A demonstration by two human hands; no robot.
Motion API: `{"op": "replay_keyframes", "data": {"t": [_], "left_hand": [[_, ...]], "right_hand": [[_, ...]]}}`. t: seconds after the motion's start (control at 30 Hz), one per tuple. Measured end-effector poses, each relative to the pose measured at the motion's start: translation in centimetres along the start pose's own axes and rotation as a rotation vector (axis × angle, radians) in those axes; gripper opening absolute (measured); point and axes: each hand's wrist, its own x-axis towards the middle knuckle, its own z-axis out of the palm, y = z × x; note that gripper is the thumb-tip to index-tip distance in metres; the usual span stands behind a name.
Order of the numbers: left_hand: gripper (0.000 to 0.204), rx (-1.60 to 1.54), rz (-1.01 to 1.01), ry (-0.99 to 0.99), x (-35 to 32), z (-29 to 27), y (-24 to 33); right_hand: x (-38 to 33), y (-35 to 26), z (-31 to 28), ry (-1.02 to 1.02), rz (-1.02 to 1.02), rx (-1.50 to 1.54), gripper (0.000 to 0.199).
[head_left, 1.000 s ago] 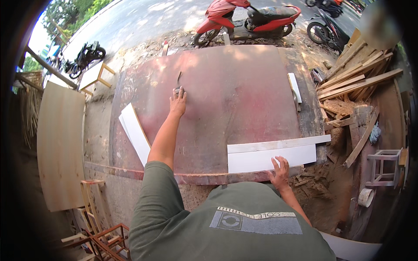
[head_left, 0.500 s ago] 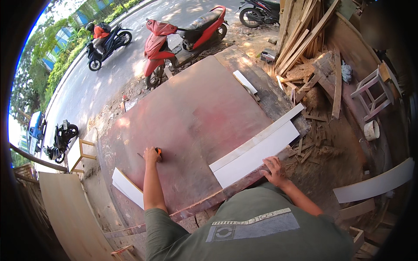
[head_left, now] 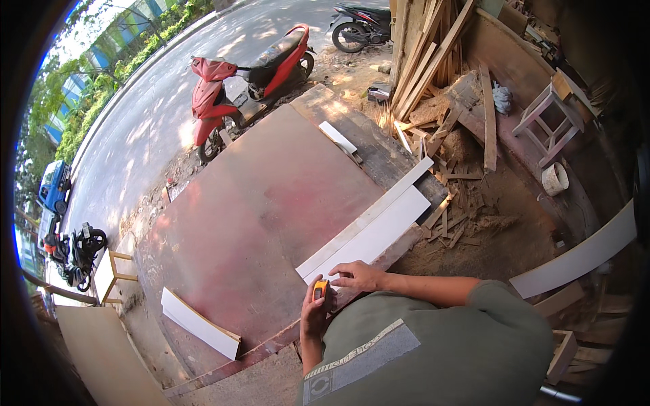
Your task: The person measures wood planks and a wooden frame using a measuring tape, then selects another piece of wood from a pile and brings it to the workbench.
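My left hand (head_left: 313, 317) is closed around an orange-yellow tape measure (head_left: 320, 290) at the table's near edge. Beside it my right hand (head_left: 360, 276) reaches in from the right, fingers apart and bent close to the top of the tape measure. Whether a fingertip touches it is hard to make out. Just beyond both hands lies a long white board (head_left: 389, 220), with a narrow pale strip (head_left: 369, 213) along its far side. Both rest on the large reddish-brown tabletop (head_left: 250, 230).
Two stacked white pieces (head_left: 200, 323) lie at the table's left near edge, and a small white piece (head_left: 338, 137) at the far right. A red scooter (head_left: 223, 95) stands beyond the table. Wood scraps (head_left: 443, 128), a stool (head_left: 550, 125) and a curved white panel (head_left: 575, 254) are to the right.
My left hand has come from the left middle of the table to the near edge, bringing the tape measure. My right hand has left the board's edge and moved left beside it.
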Motion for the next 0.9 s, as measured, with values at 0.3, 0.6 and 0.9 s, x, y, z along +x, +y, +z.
{"op": "replay_keyframes", "data": {"t": [0.3,0.6,0.9], "left_hand": [[0.084,0.498,-0.118,0.031,0.1,3.8,1.4],[0.061,1.078,-0.435,-0.134,-1.7,-1.4,2.9],[0.028,1.345,-0.426,0.104,-3.8,-6.2,1.8]], "right_hand": [[0.2,0.2,-1.3,-0.264,0.424,0.531,0.033],[-7.1,5.6,-9.9,0.481,0.442,0.777,0.017],[-10.0,15.6,-17.1,0.853,0.526,0.078,0.025]]}}
